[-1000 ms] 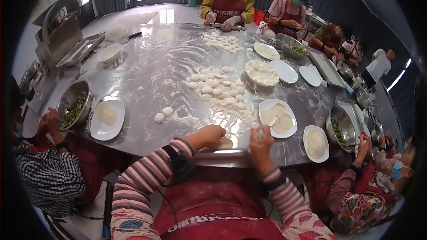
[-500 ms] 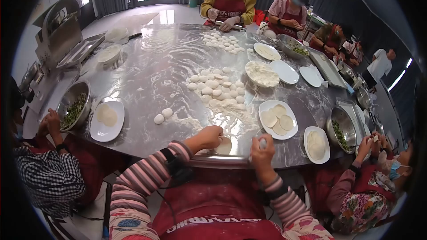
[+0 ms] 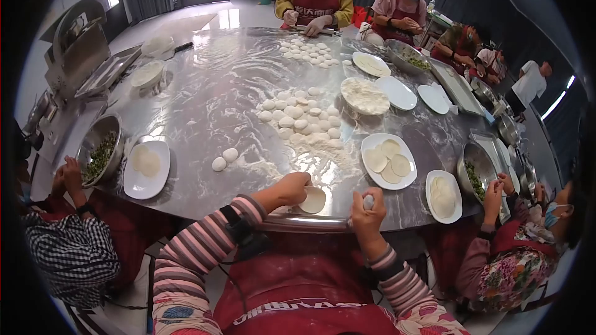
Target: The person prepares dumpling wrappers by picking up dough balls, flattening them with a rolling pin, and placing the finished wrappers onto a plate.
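At the near edge of the metal table, my left hand (image 3: pixel 289 190) is closed on the left rim of a flat round dough wrapper (image 3: pixel 313 200). The wrapper lies on the steel, partly covered by my fingers. To its right, my right hand (image 3: pixel 369 214) is wrapped around a rolling pin (image 3: pixel 369 201); only a pale rounded end shows clearly above the fist. Beyond my hands sits a heap of small dough pieces (image 3: pixel 301 115) on scattered flour. Two more dough balls (image 3: pixel 225 159) lie to the left of the heap.
Plates of rolled wrappers stand at right (image 3: pixel 390 177), far right (image 3: pixel 443 200) and left (image 3: pixel 149 183). A flour bowl (image 3: pixel 365 95) is behind the heap. Bowls of green filling stand at left (image 3: pixel 105 152) and right (image 3: pixel 477 174). People work around the table, one opposite (image 3: pixel 316 0).
The whole view has shifted slightly. Slightly more of the wrapper shows beside my left hand. My right hand keeps its grip on the rolling pin in nearly the same place.
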Demonstrator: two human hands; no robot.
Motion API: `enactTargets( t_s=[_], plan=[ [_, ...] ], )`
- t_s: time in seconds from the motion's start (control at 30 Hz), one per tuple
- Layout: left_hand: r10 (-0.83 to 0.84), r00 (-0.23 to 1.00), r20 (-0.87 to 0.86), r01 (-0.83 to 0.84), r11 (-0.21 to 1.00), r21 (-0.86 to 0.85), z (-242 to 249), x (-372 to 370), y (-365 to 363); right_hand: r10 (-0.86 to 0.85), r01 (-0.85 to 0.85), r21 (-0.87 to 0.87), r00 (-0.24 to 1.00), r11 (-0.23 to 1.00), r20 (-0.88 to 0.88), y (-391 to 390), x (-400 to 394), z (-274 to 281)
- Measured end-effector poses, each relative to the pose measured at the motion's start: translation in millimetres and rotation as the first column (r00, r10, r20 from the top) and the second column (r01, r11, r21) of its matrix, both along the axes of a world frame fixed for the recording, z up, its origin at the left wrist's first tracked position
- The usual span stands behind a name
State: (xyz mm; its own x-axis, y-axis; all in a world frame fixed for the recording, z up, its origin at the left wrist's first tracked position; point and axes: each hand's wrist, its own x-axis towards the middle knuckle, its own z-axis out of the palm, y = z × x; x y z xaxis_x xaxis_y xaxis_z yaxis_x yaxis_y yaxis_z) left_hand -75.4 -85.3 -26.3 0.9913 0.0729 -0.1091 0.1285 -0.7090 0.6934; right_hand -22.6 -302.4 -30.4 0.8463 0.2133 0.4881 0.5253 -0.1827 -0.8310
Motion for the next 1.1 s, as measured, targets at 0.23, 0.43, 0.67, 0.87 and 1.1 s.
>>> enactTargets(
  t_s=[0.23, 0.43, 0.67, 0.87, 1.1],
  plan=[
    [0.029, 0.999, -0.043, -0.029, 1.0, -0.007, 18, -4, -2, 0.019, 0.001, -0.083, 0.97, 0.997, 0.244, 74, 56, 21],
    [-0.02, 0.999, -0.037, 0.02, 1.0, -0.02, 16, -12, -5, 0.018, 0.042, -0.141, 0.915, 0.989, 0.403, 16, 20, 14],
    [-0.101, 0.985, -0.143, 0.012, 0.854, -0.521, 24, 59, -32, 0.07, -0.078, 0.055, 0.988, 0.995, 0.141, -11, -14, 26],
    [-0.011, 0.998, -0.057, -0.035, 0.663, -0.748, 41, 135, -75, 0.111, -0.137, 0.098, 0.967, 0.986, 0.23, -7, -2, 26],
    [0.374, 0.924, -0.077, -0.351, 0.752, -0.558, 44, 66, 35, 0.119, -0.104, -0.06, 0.893, 0.993, 0.433, -10, 2, 24]
  ],
)
